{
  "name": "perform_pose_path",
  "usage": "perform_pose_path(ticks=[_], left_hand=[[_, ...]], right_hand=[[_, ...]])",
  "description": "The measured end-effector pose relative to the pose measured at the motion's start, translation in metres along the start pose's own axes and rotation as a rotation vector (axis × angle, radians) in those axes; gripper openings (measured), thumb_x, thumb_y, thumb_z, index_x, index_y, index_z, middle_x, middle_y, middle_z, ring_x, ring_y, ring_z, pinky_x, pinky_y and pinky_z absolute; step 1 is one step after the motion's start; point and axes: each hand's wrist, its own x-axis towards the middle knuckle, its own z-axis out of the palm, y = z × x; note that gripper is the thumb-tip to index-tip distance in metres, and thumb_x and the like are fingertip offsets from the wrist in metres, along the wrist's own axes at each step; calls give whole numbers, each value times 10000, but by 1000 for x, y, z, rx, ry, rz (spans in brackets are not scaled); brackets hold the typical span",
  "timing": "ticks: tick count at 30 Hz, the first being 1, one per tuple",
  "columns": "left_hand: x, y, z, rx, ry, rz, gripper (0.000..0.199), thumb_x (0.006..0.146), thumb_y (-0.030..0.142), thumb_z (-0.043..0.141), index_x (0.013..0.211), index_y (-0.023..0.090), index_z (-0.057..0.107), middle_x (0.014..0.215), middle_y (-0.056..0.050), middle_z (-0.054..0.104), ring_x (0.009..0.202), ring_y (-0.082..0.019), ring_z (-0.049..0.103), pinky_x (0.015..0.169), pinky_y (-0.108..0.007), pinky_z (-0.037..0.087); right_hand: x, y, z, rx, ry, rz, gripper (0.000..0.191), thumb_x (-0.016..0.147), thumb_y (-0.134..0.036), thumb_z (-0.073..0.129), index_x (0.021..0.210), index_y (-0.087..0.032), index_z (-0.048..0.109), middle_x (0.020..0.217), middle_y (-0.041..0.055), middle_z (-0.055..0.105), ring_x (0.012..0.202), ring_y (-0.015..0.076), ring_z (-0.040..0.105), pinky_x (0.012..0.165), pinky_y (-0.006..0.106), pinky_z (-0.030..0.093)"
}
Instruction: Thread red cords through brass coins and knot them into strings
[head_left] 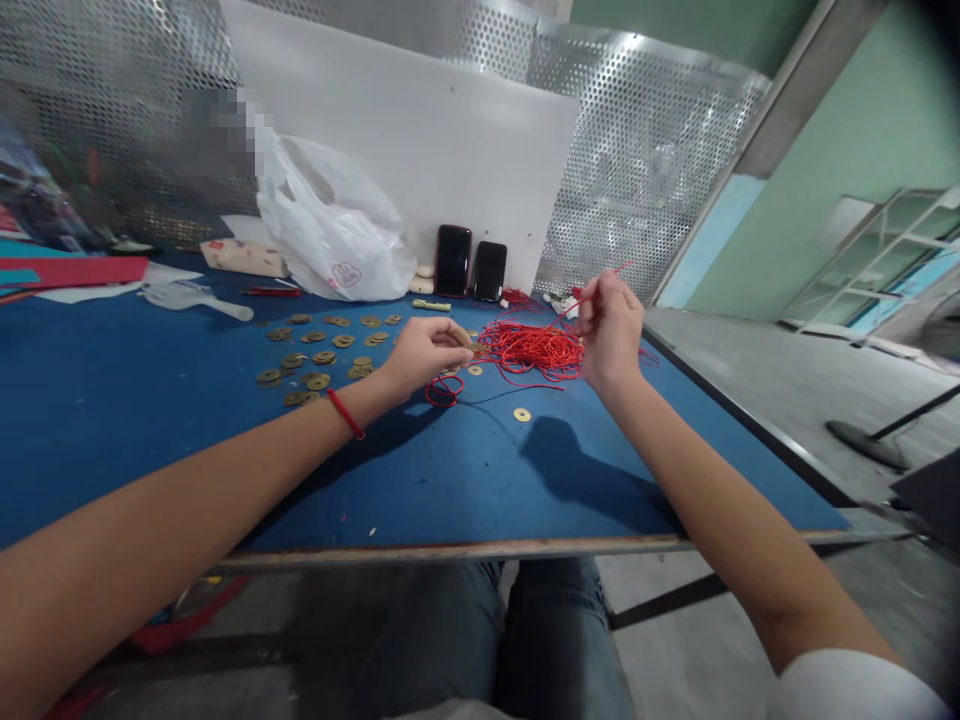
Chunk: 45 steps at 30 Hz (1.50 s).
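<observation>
My left hand [426,352] reaches over the table with thumb and fingers pinched together on a brass-coloured coin [476,349], partly hidden by the fingertips. Red cord runs close by these fingers, and a loop of red cord [445,391] hangs or lies just below them. Raised on the right, my right hand [613,325] is closed on a strand of red cord, whose end sticks out above the fingers. Between both hands lies a tangled heap of red cord [536,346]. A single coin with a hole [522,414] rests on the blue tabletop [420,480] nearer me.
Several small piles of holed coins [318,381] spread left of my left hand. Behind stand a white plastic bag [337,225], two dark phone-like objects [453,260] and a white board [480,150]. A red pen [271,292] and a patterned pouch [244,257] lie at back left.
</observation>
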Motion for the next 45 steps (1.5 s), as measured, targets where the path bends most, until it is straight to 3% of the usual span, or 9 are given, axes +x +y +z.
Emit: perform_pose_path(ticks=[6, 8, 10, 27, 45], left_hand=[[0, 2, 1, 4, -11, 6, 162, 602, 191, 751, 699, 135, 633, 631, -32, 683, 598, -154, 656, 584, -267, 522], [1, 1, 1, -18, -17, 8, 158, 601, 186, 742, 691, 137, 622, 611, -22, 669, 569, -142, 643, 573, -260, 514], [1, 0, 1, -31, -17, 24, 162, 597, 187, 738, 685, 139, 611, 602, -15, 657, 550, -134, 629, 566, -258, 510], [-2, -1, 5, 170, -13, 240, 155, 635, 238, 705, 725, 134, 634, 678, -31, 660, 620, -135, 624, 596, -243, 513], [-1, -3, 4, 228, -39, 267, 162, 660, 271, 697, 730, 137, 641, 709, -41, 675, 636, -139, 629, 604, -239, 505]], right_hand=[[-29, 2, 19, -278, -672, 168, 465, 920, -444, 428, 556, -157, 460, 452, -45, 386, 428, 35, 335, 458, 195, 251], [-37, 4, 23, -350, -807, 182, 446, 916, -389, 433, 541, -149, 457, 459, -45, 385, 441, 32, 328, 481, 199, 253], [-42, 6, 26, -405, -861, 202, 426, 908, -344, 431, 531, -145, 454, 453, -47, 380, 447, 32, 318, 499, 203, 257], [-45, 15, 27, -466, -868, 329, 368, 862, -285, 444, 523, -142, 461, 428, -54, 376, 408, 29, 304, 463, 203, 242], [-42, 18, 25, -486, -801, 245, 396, 854, -297, 450, 493, -136, 463, 414, -52, 372, 414, 24, 309, 487, 199, 250]])
